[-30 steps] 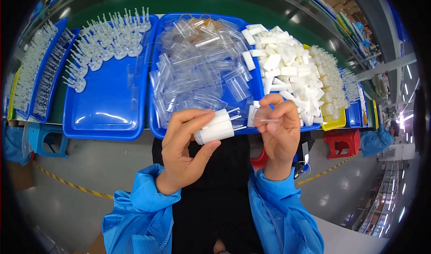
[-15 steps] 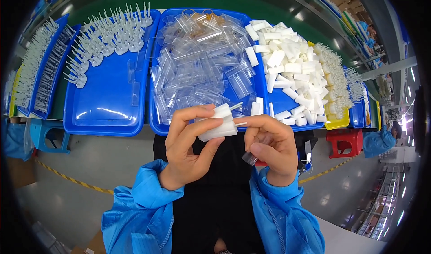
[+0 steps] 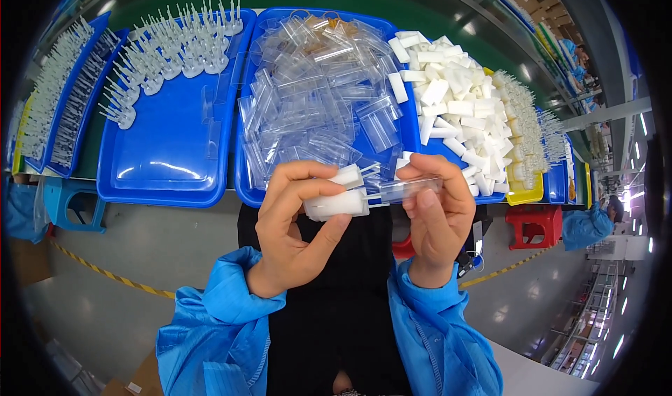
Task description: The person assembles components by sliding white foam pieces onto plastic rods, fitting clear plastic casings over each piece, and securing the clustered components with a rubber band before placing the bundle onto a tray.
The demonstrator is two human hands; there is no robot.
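My left hand (image 3: 297, 224) grips a small bundle of white plastic pieces (image 3: 339, 194) with thin pins sticking out toward the right. My right hand (image 3: 437, 214) pinches a clear plastic sleeve (image 3: 411, 188), held level, its open end touching the pins' tips. Both hands hover just in front of the near edge of the middle blue tray (image 3: 246, 189), which is heaped with clear plastic sleeves (image 3: 315, 95).
A left blue tray (image 3: 164, 161) carries several upright white pin parts (image 3: 168, 46) along its far side. White rectangular blocks (image 3: 455, 95) pile at the right, beside a yellow tray (image 3: 523, 192). More trays of pin parts sit at far left. Another worker in blue (image 3: 586, 224) is at right.
My right hand has come back from the tray area with a clear sleeve and brought it level against the pins in my left hand. My left hand stayed roughly in place.
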